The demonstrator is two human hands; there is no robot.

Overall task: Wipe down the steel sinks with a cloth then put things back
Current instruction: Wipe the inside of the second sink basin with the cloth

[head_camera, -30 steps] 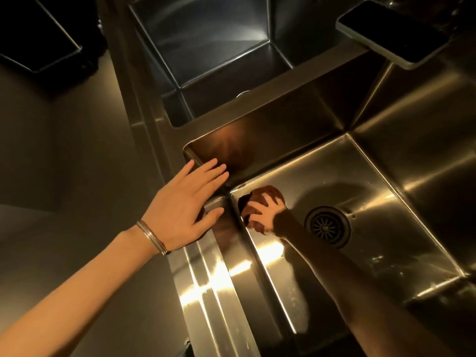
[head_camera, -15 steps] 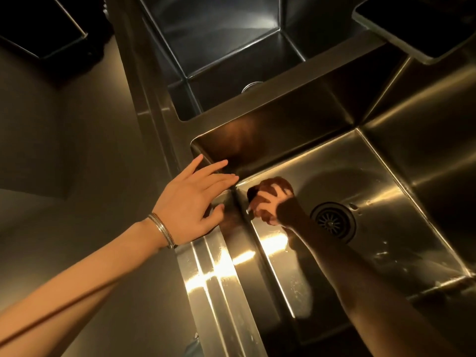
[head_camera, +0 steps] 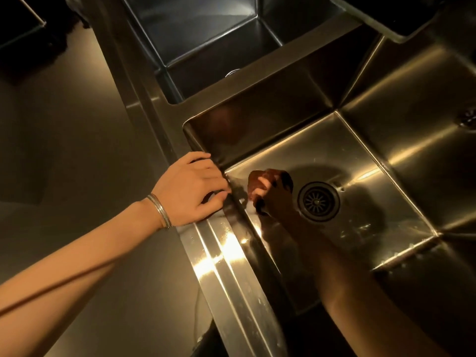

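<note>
The near steel sink [head_camera: 342,155] fills the middle and right of the head view. My right hand [head_camera: 274,199] is down on its floor by the near-left corner, gripping a dark reddish-brown cloth [head_camera: 258,176] against the steel, just left of the round drain [head_camera: 318,201]. My left hand [head_camera: 190,191], with a metal bangle on the wrist, rests on the sink's front rim [head_camera: 221,256], its fingers curled over the inner edge. A second, darker steel sink [head_camera: 206,34] lies beyond a dividing ledge.
A flat dark object with a pale edge [head_camera: 381,21] overhangs the back ledge at top right. A small round fitting [head_camera: 467,117] shows on the right wall. Dim floor [head_camera: 64,150] lies left of the sinks. Water drops and glare streak the rim.
My left hand went from flat on the rim to fingers curled over its inner edge. My right hand slid the cloth slightly toward the drain. The view shifted right.
</note>
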